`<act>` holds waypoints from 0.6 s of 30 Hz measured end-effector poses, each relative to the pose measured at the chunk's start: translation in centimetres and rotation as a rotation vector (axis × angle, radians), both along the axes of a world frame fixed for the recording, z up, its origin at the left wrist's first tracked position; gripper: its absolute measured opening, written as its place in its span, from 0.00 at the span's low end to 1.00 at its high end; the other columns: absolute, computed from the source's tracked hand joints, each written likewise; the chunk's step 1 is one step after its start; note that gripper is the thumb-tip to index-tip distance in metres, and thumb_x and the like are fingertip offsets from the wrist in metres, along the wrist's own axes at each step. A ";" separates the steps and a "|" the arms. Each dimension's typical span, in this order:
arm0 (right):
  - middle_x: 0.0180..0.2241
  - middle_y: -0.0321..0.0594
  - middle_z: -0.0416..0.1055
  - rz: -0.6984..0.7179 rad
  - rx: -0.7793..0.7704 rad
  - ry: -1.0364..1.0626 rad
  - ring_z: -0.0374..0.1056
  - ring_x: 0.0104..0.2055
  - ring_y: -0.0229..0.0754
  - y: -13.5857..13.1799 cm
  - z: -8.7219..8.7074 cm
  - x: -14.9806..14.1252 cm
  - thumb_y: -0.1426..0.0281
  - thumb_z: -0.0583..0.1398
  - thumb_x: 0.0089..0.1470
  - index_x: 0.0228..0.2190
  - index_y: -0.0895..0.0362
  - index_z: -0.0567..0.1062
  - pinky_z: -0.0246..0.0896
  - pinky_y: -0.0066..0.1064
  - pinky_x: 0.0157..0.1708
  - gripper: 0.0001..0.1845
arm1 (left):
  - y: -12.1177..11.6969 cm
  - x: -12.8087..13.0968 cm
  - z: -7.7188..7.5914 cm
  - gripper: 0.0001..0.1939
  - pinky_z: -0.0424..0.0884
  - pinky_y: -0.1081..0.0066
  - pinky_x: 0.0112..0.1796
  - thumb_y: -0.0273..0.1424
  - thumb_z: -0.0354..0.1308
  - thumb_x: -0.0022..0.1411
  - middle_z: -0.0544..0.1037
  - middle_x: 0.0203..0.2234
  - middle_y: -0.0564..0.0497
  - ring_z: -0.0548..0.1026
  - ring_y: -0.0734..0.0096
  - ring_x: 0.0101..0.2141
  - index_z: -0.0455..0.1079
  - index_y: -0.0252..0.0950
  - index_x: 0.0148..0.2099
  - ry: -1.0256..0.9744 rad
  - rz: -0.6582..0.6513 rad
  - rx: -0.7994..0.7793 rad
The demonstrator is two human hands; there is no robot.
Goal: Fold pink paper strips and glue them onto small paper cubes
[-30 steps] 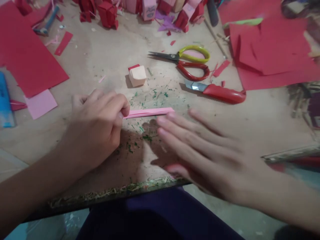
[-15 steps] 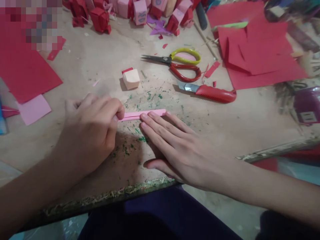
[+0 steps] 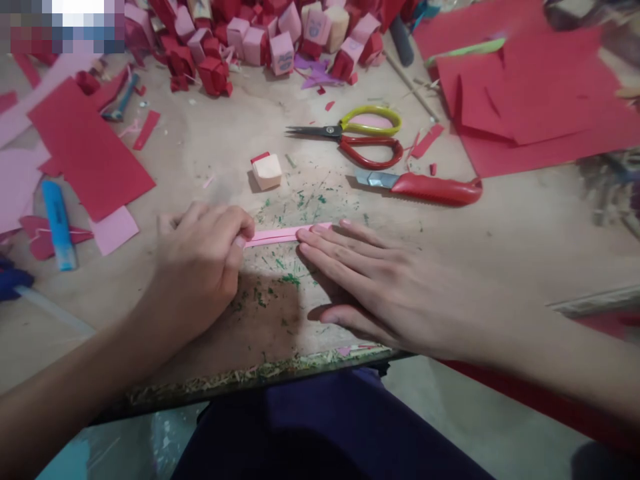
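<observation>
A narrow folded pink paper strip (image 3: 273, 235) lies flat on the worn table (image 3: 500, 227) near its front edge. My left hand (image 3: 200, 267) is curled, with its fingertips pinching the strip's left end. My right hand (image 3: 380, 280) lies flat with the fingers stretched out, and its fingertips press down on the strip's right part. A small pale paper cube with a red flap (image 3: 267, 171) stands just behind the strip.
Scissors with yellow and red handles (image 3: 360, 133) and a red utility knife (image 3: 425, 187) lie behind my right hand. Red paper sheets (image 3: 530, 100) cover the back right and another red sheet (image 3: 93, 150) the left. Several folded paper boxes (image 3: 260, 40) crowd the back. A blue marker (image 3: 57, 223) lies at the left.
My right hand came in from the right and settled flat on the strip's right part. My left hand kept its pinch. The camera tilted, so more of the back shows.
</observation>
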State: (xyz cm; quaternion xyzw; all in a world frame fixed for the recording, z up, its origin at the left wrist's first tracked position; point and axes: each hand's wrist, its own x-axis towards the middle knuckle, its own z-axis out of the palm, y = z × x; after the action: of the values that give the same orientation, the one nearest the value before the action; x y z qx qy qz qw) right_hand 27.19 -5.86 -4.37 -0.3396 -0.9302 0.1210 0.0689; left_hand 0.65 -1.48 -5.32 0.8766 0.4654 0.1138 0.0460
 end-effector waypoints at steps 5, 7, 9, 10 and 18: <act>0.69 0.56 0.62 0.009 0.040 -0.025 0.60 0.71 0.55 0.0 -0.2 0.1 0.56 0.52 0.73 0.68 0.69 0.61 0.47 0.57 0.73 0.35 | -1.3 0.1 0.5 0.11 0.67 0.52 0.41 0.25 0.53 0.71 0.80 0.43 0.44 0.75 0.52 0.42 0.72 0.38 0.51 0.074 -0.114 0.256; 0.69 0.57 0.61 0.013 0.064 -0.033 0.60 0.71 0.56 -0.2 -0.4 0.1 0.58 0.52 0.73 0.67 0.70 0.62 0.46 0.56 0.73 0.34 | -2.4 0.6 0.8 0.16 0.71 0.56 0.47 0.26 0.55 0.71 0.80 0.51 0.41 0.76 0.54 0.48 0.71 0.33 0.58 0.083 -0.340 0.362; 0.68 0.57 0.62 0.013 0.092 -0.024 0.61 0.70 0.56 -0.2 -0.6 0.1 0.61 0.53 0.72 0.66 0.69 0.64 0.46 0.56 0.73 0.31 | -3.3 1.3 0.8 0.17 0.72 0.62 0.52 0.27 0.54 0.72 0.81 0.52 0.39 0.77 0.58 0.51 0.72 0.25 0.58 0.118 -0.476 0.366; 0.68 0.57 0.63 0.009 0.103 -0.014 0.62 0.70 0.56 -0.2 -0.7 0.1 0.63 0.53 0.71 0.66 0.68 0.65 0.47 0.57 0.73 0.29 | -3.6 1.6 0.8 0.18 0.73 0.63 0.54 0.26 0.53 0.72 0.81 0.52 0.37 0.78 0.57 0.52 0.72 0.22 0.58 0.135 -0.487 0.382; 0.65 0.56 0.68 -0.028 0.121 0.052 0.68 0.66 0.57 0.2 -1.1 -0.2 0.71 0.56 0.66 0.61 0.64 0.71 0.55 0.58 0.69 0.24 | -3.7 2.1 -0.1 0.22 0.72 0.60 0.59 0.26 0.50 0.72 0.78 0.57 0.31 0.77 0.52 0.58 0.70 0.16 0.61 0.217 -0.438 0.389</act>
State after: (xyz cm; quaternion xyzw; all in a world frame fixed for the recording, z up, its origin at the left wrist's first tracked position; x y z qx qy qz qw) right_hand 26.99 -5.66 -5.50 -0.3446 -0.9289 0.0723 0.1150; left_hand 2.73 -5.21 -5.45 0.9554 0.2371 0.0939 -0.1491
